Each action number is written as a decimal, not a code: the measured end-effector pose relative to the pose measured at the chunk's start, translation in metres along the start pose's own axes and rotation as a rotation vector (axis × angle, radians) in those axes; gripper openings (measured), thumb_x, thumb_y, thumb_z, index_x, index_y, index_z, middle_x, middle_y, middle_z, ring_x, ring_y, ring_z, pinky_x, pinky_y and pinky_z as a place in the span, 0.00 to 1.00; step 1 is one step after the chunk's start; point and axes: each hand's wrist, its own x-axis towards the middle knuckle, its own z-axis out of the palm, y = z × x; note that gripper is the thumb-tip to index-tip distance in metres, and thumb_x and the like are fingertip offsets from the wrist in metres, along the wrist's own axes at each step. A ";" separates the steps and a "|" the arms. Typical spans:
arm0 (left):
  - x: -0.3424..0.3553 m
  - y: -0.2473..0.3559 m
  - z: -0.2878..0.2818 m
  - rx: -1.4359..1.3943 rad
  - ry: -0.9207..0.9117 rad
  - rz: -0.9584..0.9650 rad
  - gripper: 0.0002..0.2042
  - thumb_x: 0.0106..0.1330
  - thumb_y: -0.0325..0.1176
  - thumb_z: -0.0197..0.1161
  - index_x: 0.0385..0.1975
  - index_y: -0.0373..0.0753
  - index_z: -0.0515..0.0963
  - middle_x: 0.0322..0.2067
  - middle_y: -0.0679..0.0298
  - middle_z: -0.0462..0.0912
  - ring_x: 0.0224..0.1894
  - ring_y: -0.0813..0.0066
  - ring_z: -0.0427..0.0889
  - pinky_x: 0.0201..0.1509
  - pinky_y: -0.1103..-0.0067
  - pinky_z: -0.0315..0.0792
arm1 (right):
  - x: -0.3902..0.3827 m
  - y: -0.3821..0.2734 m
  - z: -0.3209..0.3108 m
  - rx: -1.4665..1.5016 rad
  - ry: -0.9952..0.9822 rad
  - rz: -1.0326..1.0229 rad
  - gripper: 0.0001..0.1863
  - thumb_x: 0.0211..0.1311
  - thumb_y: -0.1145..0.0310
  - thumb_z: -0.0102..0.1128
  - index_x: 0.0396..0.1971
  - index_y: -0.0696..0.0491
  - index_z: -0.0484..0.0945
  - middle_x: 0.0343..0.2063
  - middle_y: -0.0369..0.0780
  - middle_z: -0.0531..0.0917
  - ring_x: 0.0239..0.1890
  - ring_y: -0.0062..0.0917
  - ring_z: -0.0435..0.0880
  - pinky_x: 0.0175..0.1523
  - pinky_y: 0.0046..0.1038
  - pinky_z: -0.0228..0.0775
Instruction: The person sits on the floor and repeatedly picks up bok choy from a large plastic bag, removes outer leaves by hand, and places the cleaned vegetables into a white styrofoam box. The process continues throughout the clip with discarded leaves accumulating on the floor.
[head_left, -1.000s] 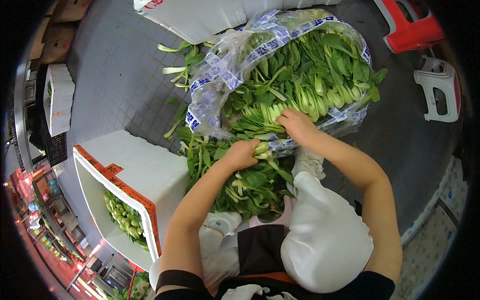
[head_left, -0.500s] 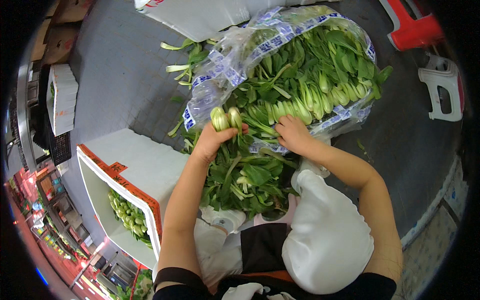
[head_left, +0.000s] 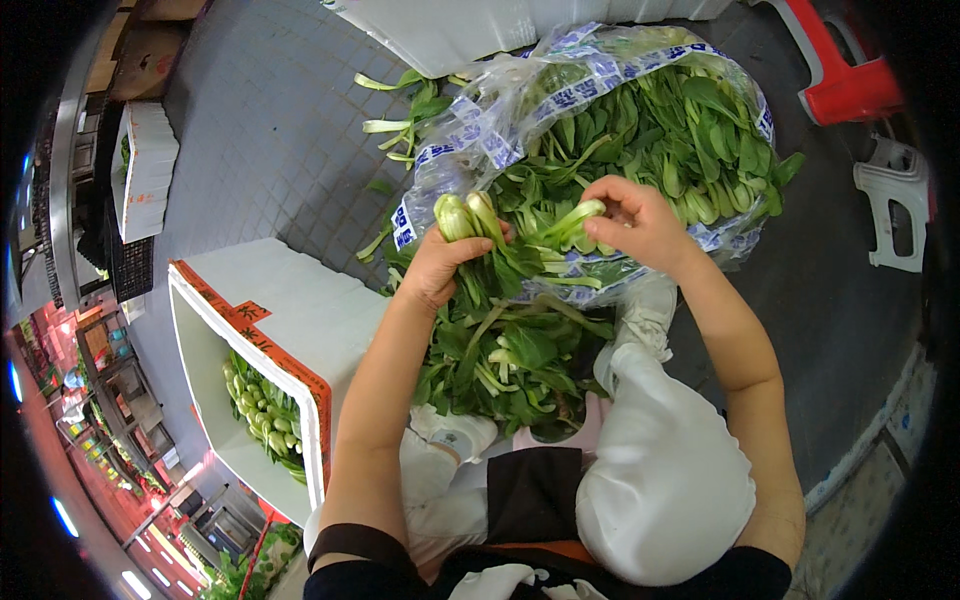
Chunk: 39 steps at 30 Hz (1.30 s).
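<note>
My left hand (head_left: 440,267) is closed round a few heads of bok choy (head_left: 461,217), their pale bases pointing up and leaves hanging below. Just to its right, my right hand (head_left: 637,226) pinches another bok choy (head_left: 577,224) by its pale base, the leaves toward the left hand. Behind both hands a clear plastic bag (head_left: 463,140) with blue and white printed bands lies open, full of bok choy (head_left: 690,130). Under my hands, between my legs, lies a heap of loose leafy greens (head_left: 500,355).
At my left a white foam box (head_left: 290,310) with orange tape holds trimmed bok choy (head_left: 265,415). Another white box (head_left: 520,30) stands beyond the bag. Red (head_left: 850,90) and white (head_left: 893,205) plastic stools are at the far right. Stray stalks (head_left: 388,126) lie left of the bag.
My right hand has come up from the bag's near edge with a bok choy pinched in it. The left hand still grips its bunch. The view has shifted slightly.
</note>
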 end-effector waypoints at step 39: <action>-0.014 -0.032 -0.010 -0.006 -0.039 -0.155 0.34 0.50 0.32 0.70 0.57 0.35 0.60 0.46 0.62 0.74 0.48 0.70 0.74 0.54 0.73 0.67 | -0.004 0.035 0.085 1.016 0.257 0.276 0.15 0.60 0.79 0.46 0.48 0.61 0.69 0.44 0.43 0.73 0.48 0.28 0.73 0.56 0.29 0.64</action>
